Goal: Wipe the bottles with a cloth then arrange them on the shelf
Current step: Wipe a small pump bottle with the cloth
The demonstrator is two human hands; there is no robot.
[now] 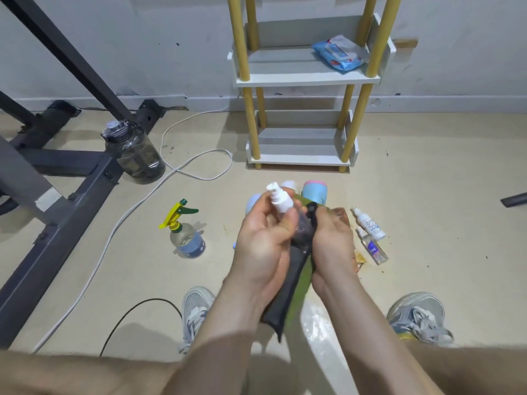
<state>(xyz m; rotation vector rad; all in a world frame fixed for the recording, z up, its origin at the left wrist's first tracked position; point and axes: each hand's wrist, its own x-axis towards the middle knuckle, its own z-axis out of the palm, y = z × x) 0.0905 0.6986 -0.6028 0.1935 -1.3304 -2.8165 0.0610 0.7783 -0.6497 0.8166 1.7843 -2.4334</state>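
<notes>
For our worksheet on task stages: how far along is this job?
Done: nothing shelved; the shelf holds only a wipes packet. In hand: left hand grips a pump bottle, right hand holds the cloth round it. Left: small spray bottles on the floor.

One small clear spray bottle with white pump (281,199): body mostly covered by left hand (262,240), right hand (333,240) and dark grey and green cloth (291,280)
One pale blue container with pink band (315,192): lower part hidden behind the hands
One white spray bottle (369,223), one clear spray bottle with purple label (375,249): print too small to read
One dark object (514,200): cut off by right edge, kind unclear
One white and yellow shelf unit (308,78): top cut off
</notes>
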